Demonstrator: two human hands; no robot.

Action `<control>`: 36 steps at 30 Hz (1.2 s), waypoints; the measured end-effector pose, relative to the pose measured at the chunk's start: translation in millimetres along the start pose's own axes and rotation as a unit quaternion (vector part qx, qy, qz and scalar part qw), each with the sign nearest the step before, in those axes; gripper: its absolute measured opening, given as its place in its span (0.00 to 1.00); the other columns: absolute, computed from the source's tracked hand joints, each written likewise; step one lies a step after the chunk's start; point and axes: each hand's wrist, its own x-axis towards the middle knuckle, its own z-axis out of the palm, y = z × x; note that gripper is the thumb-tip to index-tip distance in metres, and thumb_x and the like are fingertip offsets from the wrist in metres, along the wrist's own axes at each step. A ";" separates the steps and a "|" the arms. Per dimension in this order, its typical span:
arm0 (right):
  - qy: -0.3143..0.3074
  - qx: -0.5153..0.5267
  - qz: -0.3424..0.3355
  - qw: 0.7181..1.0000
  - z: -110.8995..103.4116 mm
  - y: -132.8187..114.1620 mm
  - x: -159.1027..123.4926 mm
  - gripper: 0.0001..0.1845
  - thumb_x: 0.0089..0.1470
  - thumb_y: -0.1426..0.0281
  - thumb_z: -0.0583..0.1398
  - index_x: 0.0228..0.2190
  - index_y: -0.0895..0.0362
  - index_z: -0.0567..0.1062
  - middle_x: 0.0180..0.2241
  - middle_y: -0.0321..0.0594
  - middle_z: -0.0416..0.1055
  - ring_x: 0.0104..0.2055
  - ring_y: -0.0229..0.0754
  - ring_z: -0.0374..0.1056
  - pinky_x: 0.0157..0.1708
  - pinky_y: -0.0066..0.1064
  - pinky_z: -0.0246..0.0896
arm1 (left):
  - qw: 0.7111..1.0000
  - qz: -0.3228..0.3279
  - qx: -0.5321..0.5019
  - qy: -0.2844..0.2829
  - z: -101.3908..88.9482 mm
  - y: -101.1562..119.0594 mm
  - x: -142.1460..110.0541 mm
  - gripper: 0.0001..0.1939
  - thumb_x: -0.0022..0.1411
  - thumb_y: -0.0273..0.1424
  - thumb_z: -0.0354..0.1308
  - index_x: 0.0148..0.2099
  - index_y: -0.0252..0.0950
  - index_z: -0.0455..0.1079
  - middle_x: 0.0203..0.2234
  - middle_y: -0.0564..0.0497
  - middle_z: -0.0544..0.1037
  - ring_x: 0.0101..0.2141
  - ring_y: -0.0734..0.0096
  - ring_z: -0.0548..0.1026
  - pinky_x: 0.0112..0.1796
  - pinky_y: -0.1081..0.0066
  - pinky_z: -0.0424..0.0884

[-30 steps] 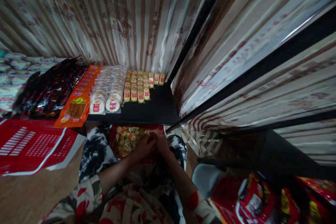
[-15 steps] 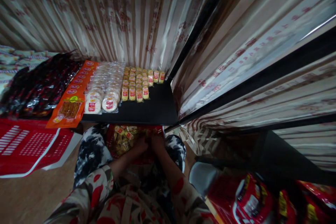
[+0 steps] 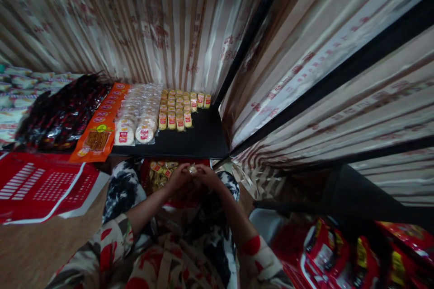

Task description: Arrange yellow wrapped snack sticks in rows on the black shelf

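Between my left hand (image 3: 178, 176) and my right hand (image 3: 208, 176) is a small wrapped snack (image 3: 192, 170), pinched by the fingers of both. They are just in front of the shelf edge, above a red basket (image 3: 146, 165) between my knees. Yellow wrapped snacks (image 3: 161, 172) with red labels fill the basket's left part; my forearms hide some of it. On the black shelf (image 3: 203, 137) stand rows of similar yellow snack packs (image 3: 175, 110).
Left of the packs lie clear-wrapped white round crackers (image 3: 134, 117), an orange snack bag (image 3: 98, 133), dark glossy packets (image 3: 64, 113) and white packets (image 3: 16, 95). A red basket (image 3: 44, 185) is at lower left. Red bags (image 3: 328, 244) are at lower right. Black posts and striped curtains (image 3: 176, 22) border the shelf.
Both hands have come up out of the basket, toward the shelf edge. A small wrapped snack now shows between them. The view has shifted slightly.
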 end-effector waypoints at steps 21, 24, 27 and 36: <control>0.033 0.309 -0.022 0.950 0.7 -34.0 -47.8 0.26 0.45 0.60 0.62 0.47 0.51 0.68 0.50 0.42 0.66 0.49 0.42 0.65 0.44 0.33 0.63 | 0.986 -0.029 -0.137 0.086 -19.9 51.4 -39.9 0.17 0.49 0.27 0.59 0.44 0.35 0.66 0.29 0.52 0.73 0.26 0.81 0.71 0.27 0.81 0.67; 0.012 0.288 -0.068 0.955 1.6 -38.4 -50.1 0.27 0.43 0.60 0.63 0.47 0.52 0.69 0.50 0.41 0.67 0.50 0.43 0.64 0.50 0.37 0.59 | 0.987 -0.040 -0.144 0.066 -19.3 54.7 -37.0 0.17 0.50 0.28 0.60 0.44 0.35 0.67 0.29 0.52 0.74 0.25 0.82 0.70 0.26 0.81 0.67; 0.036 0.269 -0.087 0.958 6.1 -36.7 -47.5 0.28 0.40 0.60 0.66 0.44 0.54 0.71 0.49 0.41 0.67 0.50 0.44 0.64 0.53 0.38 0.55 | 0.989 -0.042 -0.133 0.049 -17.7 61.8 -33.9 0.13 0.51 0.30 0.60 0.41 0.33 0.68 0.26 0.53 0.73 0.22 0.84 0.69 0.25 0.82 0.66; 0.064 0.416 -0.018 0.907 21.6 -15.3 -41.7 0.23 0.47 0.55 0.59 0.44 0.54 0.70 0.42 0.44 0.72 0.42 0.47 0.70 0.46 0.40 0.63 | 0.994 -0.046 -0.091 -0.044 -19.2 91.5 -28.0 0.08 0.52 0.32 0.55 0.33 0.32 0.69 0.18 0.55 0.70 0.17 0.83 0.66 0.20 0.80 0.58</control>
